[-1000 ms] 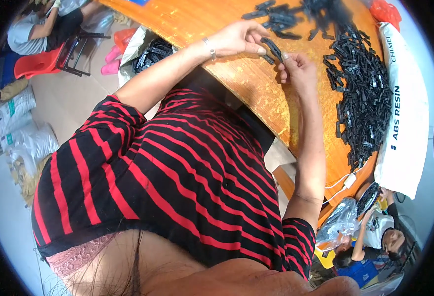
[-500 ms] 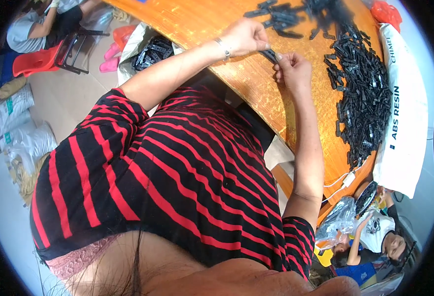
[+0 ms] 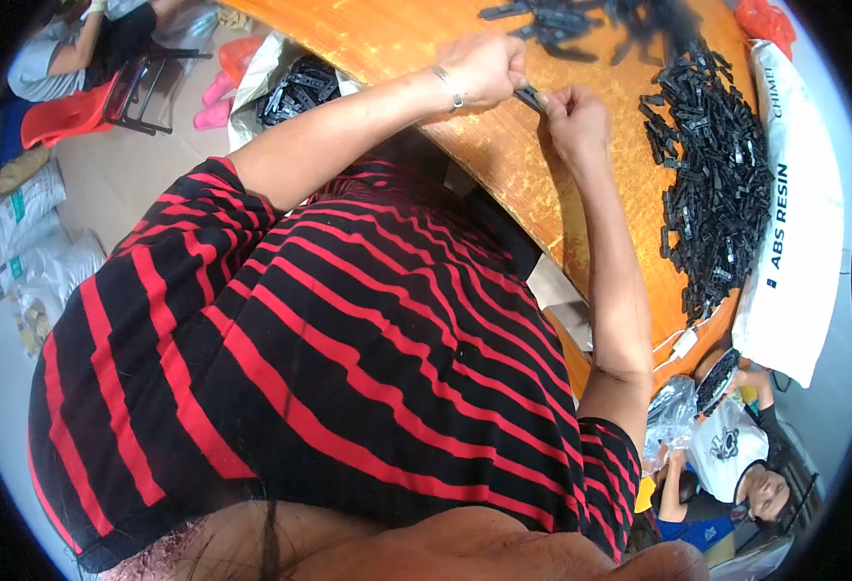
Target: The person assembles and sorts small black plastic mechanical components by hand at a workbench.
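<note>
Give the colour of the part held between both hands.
The part is black, showing best in the head view.

Left of the grip, 1 red chair (image 3: 62, 119) and pink footwear (image 3: 213, 101); lower left, white bags (image 3: 43, 257). Well right of the grip, 1 white sack (image 3: 802, 242) near 1 red plastic bag (image 3: 766, 23); lower right, 1 white connector (image 3: 684, 342), clear plastic (image 3: 672, 409), 1 person (image 3: 731, 441).

A narrow black plastic piece (image 3: 530, 98) was near the top of the picture, a little right of the middle. It slanted, with its right end lower than its left. The left hand (image 3: 492, 72) pinched its left end, and the right hand (image 3: 577, 122) pinched the other. Both ends were covered, so only a short bit showed.
</note>
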